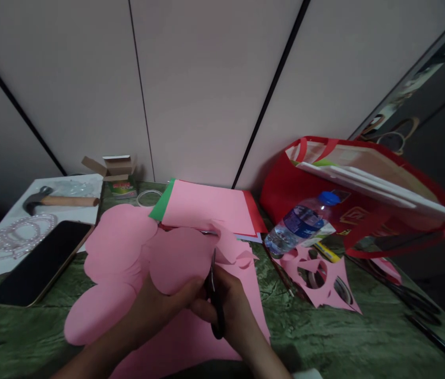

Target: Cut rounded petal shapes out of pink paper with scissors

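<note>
My left hand (159, 302) is closed on the lower edge of a rounded piece of pink paper (180, 258), holding it up off the table. In my right hand (226, 300) is a pair of dark-handled scissors (215, 300), blades pointing up at the paper's right edge. A loose pink strip (228, 245) curls away on that side. Beneath both hands lie pink sheets (190, 342). Rounded pink cut-outs (117, 237) are piled to the left, with another oval cut-out (99, 310) nearer me.
Left stand a black phone (42, 263), a claw hammer (64, 200), bead strings (17, 237) and a small open box (121, 181). Coloured paper (210, 202) lies behind. To the right are a water bottle (301, 223), pink scraps (319, 279), a red bag (285, 179) and other scissors (415, 302).
</note>
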{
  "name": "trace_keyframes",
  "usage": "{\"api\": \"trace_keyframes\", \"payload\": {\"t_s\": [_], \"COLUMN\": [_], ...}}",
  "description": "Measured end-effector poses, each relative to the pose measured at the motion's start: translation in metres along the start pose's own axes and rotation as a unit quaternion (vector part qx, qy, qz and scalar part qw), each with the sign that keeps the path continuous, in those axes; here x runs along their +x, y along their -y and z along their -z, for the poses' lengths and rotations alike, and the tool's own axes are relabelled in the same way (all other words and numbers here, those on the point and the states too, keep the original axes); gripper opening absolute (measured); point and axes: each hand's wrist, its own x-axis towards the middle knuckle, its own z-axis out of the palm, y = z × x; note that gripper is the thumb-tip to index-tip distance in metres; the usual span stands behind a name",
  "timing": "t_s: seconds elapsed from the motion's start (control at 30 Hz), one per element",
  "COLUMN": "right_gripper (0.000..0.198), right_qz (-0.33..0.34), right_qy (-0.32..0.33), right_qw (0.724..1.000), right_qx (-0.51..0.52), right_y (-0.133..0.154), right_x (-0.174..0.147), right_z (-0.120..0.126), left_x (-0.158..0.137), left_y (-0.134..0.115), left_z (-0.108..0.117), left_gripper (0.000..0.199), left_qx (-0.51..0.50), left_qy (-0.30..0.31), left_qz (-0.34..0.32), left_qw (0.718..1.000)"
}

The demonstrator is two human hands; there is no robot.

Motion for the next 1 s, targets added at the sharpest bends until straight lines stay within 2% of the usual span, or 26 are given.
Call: {"api": "trace_keyframes", "payload": {"t_s": [0.33, 0.53, 0.7, 0.87, 1.0], "right_gripper": [0.023, 0.021, 0.022, 0.026, 0.026], "right_qz": [0.002, 0.012, 0.000, 0.023, 0.018], "right_qy": [0.013, 0.005, 0.007, -0.003, -0.007], "right_qw": [1.000, 0.999, 0.999, 0.999, 0.999], "right_qx": [0.018, 0.036, 0.037, 0.033, 0.026], "right_y": [-0.0008, -0.0025, -0.0005, 0.0014, -0.0009], "right_x": [-0.0015, -0.0018, -0.0019, -0.0019, -0.0025], "right_z": [-0.0004, 0.0004, -0.0003, -0.0014, -0.0016], "left_x": [0.0014, 0.0017, 0.0029, 0.0036, 0.0036], "left_y": [0.0022, 0.0052, 0.0045, 0.0066, 0.0052], "left_z": [0.0008, 0.0021, 0.0056, 0.0067, 0.0064], "left_gripper": [0.009, 0.008, 0.009, 0.013, 0.008], "left_qx": [-0.001, 0.011, 0.031, 0.029, 0.014], "left_qy": [0.003, -0.029, -0.004, -0.013, -0.005], "left_qz": [-0.015, -0.013, -0.028, -0.041, -0.037], "left_qw": [1.000, 0.999, 0.999, 0.999, 0.999]}}
